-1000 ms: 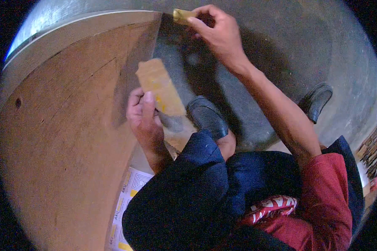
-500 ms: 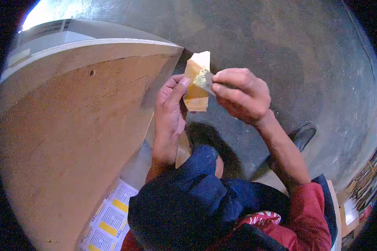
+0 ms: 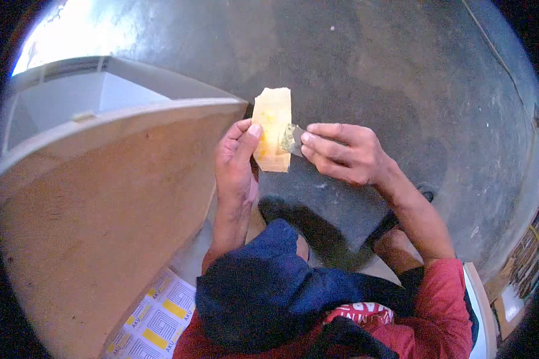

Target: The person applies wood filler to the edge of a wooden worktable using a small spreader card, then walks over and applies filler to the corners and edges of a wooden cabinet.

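Observation:
My left hand (image 3: 236,161) grips a thin, light tan flat piece (image 3: 274,107) by its left edge, thumb on top. It looks like thin wood or card, and yellow smears of paste lie on its face. Between the fingers and thumb of my right hand (image 3: 348,154) is a small grey flat scraper (image 3: 296,141). Its left end carries pale greenish-yellow paste and rests at or just over the piece's right edge; contact is hard to tell.
A large brown wooden panel (image 3: 102,221) with a pale edge fills the left. White sheeting printed with grey and yellow patterns (image 3: 161,326) lies at its foot. Grey concrete floor (image 3: 389,72) stretches ahead. Stacked thin strips (image 3: 526,254) stand at the far right.
The scraper has slid from the middle of the tan piece to its right edge, and the yellow paste is spread thinner. The view has shifted, so the panel sits lower.

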`<state>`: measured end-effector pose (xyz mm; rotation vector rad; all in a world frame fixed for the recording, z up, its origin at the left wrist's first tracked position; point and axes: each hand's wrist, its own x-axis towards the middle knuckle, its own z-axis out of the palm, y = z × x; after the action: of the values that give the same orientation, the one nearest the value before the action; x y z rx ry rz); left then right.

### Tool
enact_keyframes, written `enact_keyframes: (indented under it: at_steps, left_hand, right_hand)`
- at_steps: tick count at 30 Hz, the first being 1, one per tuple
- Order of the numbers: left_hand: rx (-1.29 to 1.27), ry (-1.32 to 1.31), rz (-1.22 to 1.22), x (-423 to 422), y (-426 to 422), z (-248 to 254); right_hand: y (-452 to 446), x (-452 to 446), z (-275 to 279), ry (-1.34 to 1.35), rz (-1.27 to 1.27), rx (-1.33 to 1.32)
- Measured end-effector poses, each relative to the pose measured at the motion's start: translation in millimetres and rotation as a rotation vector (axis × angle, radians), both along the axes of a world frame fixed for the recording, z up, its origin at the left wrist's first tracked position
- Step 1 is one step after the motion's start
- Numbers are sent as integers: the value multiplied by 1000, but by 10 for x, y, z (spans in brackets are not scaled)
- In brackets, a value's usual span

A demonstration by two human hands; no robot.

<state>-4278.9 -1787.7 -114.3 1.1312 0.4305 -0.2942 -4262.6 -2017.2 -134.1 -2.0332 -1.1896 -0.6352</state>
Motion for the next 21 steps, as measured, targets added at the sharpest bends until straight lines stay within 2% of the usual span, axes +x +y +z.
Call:
enact_keyframes:
  at_steps: [2,4,6,8,11,13,14,16,19,21]
  left_hand:
    - [65,-14,-14,103,-103,203]
    - [87,-46,-20,257,-252,567]
    - [8,-92,16,425,-475,1149]
    - [-88,-191,-36,564,-730,1755]
    - [-126,-204,-65,632,-1236,2632]
    - [-181,-155,-105,543,-1470,3185]
    - [-226,-96,-117,496,-1593,3546]
    - [-222,-124,-147,398,-1754,4216]
    - [-146,-201,-195,263,-1820,5213]
    - [-66,-281,-193,99,-1729,5787]
  right_hand:
    - [-211,101,229,-74,2,-57]
    - [-438,173,554,103,94,-149]
    - [-661,326,858,12,267,-281]
    - [-1070,263,1285,338,280,-380]
    - [-1583,397,2219,206,212,-345]
    - [-1854,292,2864,472,-208,-148]
    - [-2010,197,3155,455,-206,-146]
    - [-2158,-54,3555,751,-583,48]
    - [-2082,-382,4166,1041,-748,435]
    - [-1893,-570,4668,1219,-733,643]
